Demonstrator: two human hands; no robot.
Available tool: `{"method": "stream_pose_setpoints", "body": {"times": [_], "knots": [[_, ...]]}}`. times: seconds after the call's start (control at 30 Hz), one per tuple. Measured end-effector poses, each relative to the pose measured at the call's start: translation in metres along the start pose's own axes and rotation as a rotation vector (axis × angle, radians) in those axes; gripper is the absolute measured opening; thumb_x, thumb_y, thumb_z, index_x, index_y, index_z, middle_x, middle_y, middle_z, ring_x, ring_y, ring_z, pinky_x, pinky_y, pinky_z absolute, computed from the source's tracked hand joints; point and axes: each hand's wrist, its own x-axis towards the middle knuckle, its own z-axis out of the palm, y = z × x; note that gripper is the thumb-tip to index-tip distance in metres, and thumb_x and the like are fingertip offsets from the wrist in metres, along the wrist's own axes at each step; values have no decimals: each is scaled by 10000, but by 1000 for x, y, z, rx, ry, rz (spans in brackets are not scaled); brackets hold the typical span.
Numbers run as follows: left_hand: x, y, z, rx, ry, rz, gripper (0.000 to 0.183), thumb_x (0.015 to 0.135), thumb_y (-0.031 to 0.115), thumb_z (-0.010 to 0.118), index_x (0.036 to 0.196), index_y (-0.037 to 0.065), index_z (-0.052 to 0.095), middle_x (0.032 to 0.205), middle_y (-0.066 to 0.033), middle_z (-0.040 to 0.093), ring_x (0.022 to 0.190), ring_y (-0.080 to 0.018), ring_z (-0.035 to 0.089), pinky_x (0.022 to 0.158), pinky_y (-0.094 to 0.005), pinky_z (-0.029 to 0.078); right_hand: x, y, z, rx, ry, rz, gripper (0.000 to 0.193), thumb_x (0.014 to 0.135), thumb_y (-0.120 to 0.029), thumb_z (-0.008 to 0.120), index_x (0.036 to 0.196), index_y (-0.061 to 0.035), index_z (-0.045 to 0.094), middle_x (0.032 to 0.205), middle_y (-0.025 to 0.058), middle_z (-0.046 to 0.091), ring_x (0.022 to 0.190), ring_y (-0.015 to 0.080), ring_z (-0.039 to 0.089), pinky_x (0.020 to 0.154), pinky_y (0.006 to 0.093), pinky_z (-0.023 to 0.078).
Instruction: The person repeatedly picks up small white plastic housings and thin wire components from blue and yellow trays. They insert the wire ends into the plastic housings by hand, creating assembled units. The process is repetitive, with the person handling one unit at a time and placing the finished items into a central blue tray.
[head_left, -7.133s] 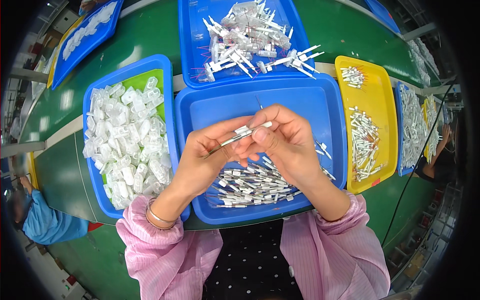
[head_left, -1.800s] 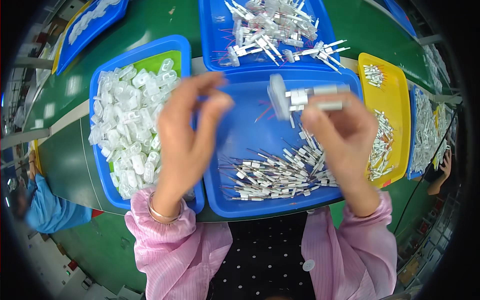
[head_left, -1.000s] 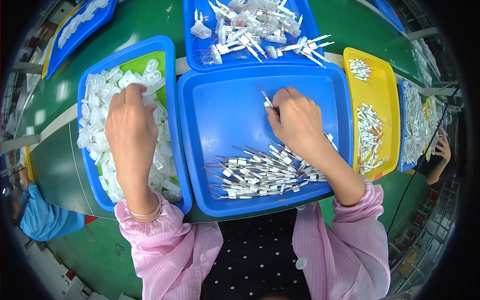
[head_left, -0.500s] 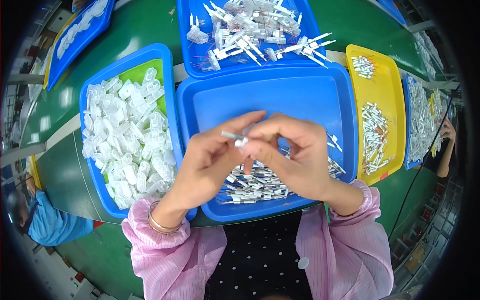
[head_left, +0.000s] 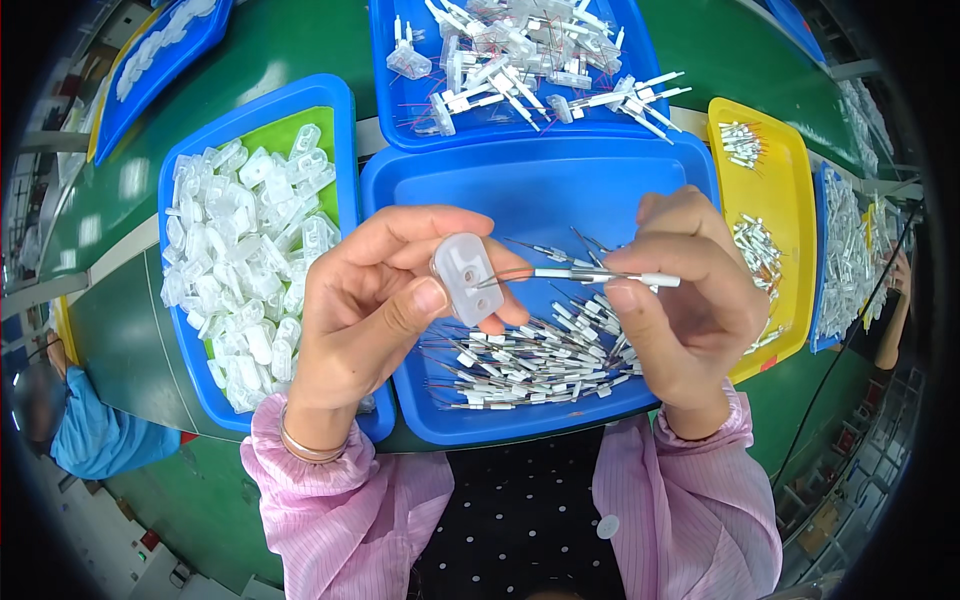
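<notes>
My left hand (head_left: 360, 315) pinches a clear housing (head_left: 464, 290), long axis steep; my right hand (head_left: 705, 285) pinches a slim rod (head_left: 572, 274), nearly level, wire end pointing left at it, above the blue tray (head_left: 540, 190). Piled rods (head_left: 535, 365) lie nearer me.

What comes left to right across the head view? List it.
Person in blue, blue tray of clear plastic pieces, left hand holding a translucent cap, right hand pinching a wired stick, yellow tray of white parts, pale parts.

Smooth, translucent plastic housing (head_left: 461, 287)
</notes>
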Motion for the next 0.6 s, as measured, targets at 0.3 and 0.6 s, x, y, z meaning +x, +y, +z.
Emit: {"method": "stream_pose_setpoints", "body": {"times": [0.3, 0.6], "knots": [[-2, 2, 0, 30, 10, 31, 343, 854, 106, 506, 1128, -85, 428, 950, -273, 567, 755, -293, 618, 640, -354, 518, 6, -9, -9, -381, -117, -238, 163, 600, -90, 693, 744, -55, 626, 647, 20, 478, 622, 182, 415, 763, 436, 352], [-3, 4, 5, 246, 47, 74, 370, 849, 160, 532, 1112, -87, 448, 934, -249, 582, 741, -260, 613, 642, -339, 510, 1, -22, -4, -547, -79, -204, 204, 574, -58, 707, 763, -77, 633, 649, 6, 475, 620, 182, 425, 816, 458, 347]]}}
